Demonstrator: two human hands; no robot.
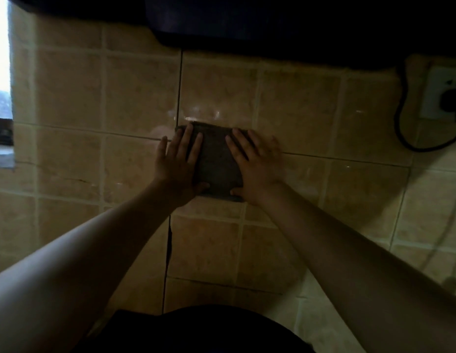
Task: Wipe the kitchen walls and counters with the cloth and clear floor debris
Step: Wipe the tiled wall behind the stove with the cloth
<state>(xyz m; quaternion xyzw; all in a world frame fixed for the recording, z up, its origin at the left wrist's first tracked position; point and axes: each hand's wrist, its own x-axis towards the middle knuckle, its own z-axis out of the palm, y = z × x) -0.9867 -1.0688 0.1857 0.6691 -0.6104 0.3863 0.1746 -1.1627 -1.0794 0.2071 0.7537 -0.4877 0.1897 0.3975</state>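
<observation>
Left hand [179, 161]: fingers straight, pressing the cloth's left side.
Right hand [256, 165]: flat, pressing its right side.
Cloth [216, 161]: dark, folded, against tiled wall [298, 103].

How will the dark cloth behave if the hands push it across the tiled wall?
The cloth looks soft and folded, so it will probably bunch rather than stay stiff. The tiled wall shines, so it likely slides easily. The left hand and right hand press flat; if released, it would probably drop.
</observation>
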